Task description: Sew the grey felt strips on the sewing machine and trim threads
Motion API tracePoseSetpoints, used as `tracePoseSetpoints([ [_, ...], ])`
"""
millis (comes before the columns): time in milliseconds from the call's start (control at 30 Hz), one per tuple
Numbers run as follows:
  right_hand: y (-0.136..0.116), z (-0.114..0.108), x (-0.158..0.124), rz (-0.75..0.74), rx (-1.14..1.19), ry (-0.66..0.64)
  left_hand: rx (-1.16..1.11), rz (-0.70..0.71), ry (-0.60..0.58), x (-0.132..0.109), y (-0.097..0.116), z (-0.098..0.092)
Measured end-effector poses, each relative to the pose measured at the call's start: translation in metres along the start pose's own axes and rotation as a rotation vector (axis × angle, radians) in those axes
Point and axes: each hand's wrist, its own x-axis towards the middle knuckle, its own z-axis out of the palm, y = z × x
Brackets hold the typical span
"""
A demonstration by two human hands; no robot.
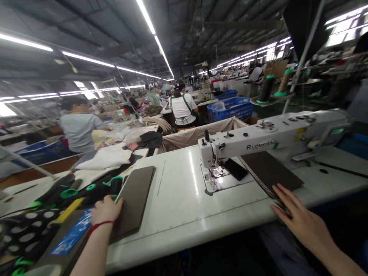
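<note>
My left hand [106, 211] is at the left edge of a stack of flat grey-brown panels [136, 203] on the table's left part. Its fingers are curled downward, and their tips and anything in them are hidden. On the right, my right hand [300, 216] has its fingers stretched out over the near corner of dark brown panels [267, 168], thumb apart at the edge. These panels lie beside the white sewing machine [238, 147], with several pale edges showing along their left side. A black phone [236, 169] rests between them and the needle area.
Thread spools [115, 186], a blue packet [73, 232] and polka-dot fabric [27, 232] crowd the left side. A fabric-lined bin [186, 138] stands behind the white table [175, 191]. Farther back are blue crates [230, 109] and co-workers [182, 105]. Thread cones [266, 90] stand behind the machine.
</note>
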Motion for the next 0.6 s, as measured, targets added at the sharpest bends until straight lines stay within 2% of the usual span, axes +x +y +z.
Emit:
tracePoseSetpoints([
  [100, 0.012, 0.003, 0.027, -0.029, -0.095, -0.064, 0.03, 0.088, 0.096, -0.022, 0.019, 0.008],
  [200, 0.028, 0.008, 0.036, -0.071, -0.127, -0.108, -0.012, 0.305, 0.079, -0.059, 0.048, 0.022],
  [267, 0.033, -0.001, 0.038, -0.084, -0.103, -0.117, -0.127, 0.504, 0.019, -0.092, 0.071, 0.031],
  [333, 0.027, -0.022, 0.039, -0.096, -0.055, -0.103, -0.326, 0.663, -0.154, -0.13, 0.096, 0.037],
  [400, 0.006, -0.049, 0.038, -0.147, 0.025, -0.102, -0.487, 0.735, -0.341, -0.167, 0.124, 0.038],
  [433, -0.009, -0.059, 0.037, -0.204, 0.083, -0.134, -0.546, 0.771, -0.391, -0.184, 0.138, 0.037],
  [500, -0.047, -0.069, 0.031, -0.361, 0.186, -0.242, -0.626, 0.861, -0.368, -0.216, 0.167, 0.033],
  [600, -0.103, -0.05, 0.016, -0.656, 0.303, -0.401, -0.62, 1.051, -0.293, -0.252, 0.203, 0.034],
])
